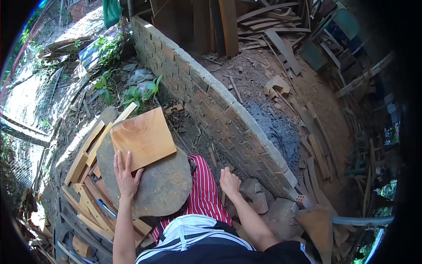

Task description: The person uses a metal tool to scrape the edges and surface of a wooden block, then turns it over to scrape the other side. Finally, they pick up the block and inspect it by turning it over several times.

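A square wooden board [144,134] with a dark knot lies flat on a round, tree-stump-like block [165,189]. My left hand [126,177] rests at the board's near left edge, its fingers stretched out over the wood and its thumb apart. To the right of the block, beside my knee in red-and-white striped cloth [203,189], my right hand [230,181] is closed with the fingers curled. What it holds, if anything, is hidden.
Wooden strips and offcuts [90,196] crowd the block's left side, with a blue pen-like object [107,208] among them. A low brick wall [206,99] runs diagonally on the right. Broken stones [277,215] lie near my right arm. Beyond the wall are more planks [283,53].
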Action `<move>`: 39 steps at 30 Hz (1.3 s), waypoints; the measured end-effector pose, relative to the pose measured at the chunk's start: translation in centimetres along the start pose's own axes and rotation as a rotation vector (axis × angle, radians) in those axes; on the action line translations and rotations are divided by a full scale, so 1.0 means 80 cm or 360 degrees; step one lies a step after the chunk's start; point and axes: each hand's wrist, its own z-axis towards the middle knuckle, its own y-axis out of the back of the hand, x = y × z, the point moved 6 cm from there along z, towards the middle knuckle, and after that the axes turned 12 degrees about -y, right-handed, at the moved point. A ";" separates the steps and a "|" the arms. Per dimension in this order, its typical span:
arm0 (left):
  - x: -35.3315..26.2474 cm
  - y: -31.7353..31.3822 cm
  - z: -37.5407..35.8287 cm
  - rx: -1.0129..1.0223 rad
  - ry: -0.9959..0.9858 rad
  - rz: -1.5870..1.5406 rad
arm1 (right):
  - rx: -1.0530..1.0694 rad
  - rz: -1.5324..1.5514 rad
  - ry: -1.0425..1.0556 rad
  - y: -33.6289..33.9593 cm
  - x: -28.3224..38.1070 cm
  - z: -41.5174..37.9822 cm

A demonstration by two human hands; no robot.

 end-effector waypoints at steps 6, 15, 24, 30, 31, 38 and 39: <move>0.033 0.004 0.009 -0.0466 0.0672 -0.0604 | -0.0126 0.0297 -0.0028 -0.008 0.007 0.011; 0.086 -0.023 0.012 -0.0524 0.1135 -0.1048 | 0.0074 0.1079 0.0726 0.022 0.237 0.042; 0.059 -0.041 0.010 -0.0400 0.1373 -0.2540 | 0.0555 0.0780 0.1171 0.094 0.341 0.015; 0.020 0.069 0.048 -0.0796 0.0772 -0.2336 | 0.0528 0.1216 0.1346 0.152 0.351 0.001; 0.016 0.082 0.052 -0.0729 0.0643 -0.2188 | 0.0434 0.1404 0.1387 0.156 0.352 -0.002; -0.027 0.082 -0.001 -0.0468 -0.0364 -0.0286 | 0.0360 0.1695 0.0478 0.083 0.229 0.069; -0.020 0.061 -0.017 -0.0395 -0.0365 -0.0327 | 0.0286 0.1606 0.0522 0.075 0.211 0.071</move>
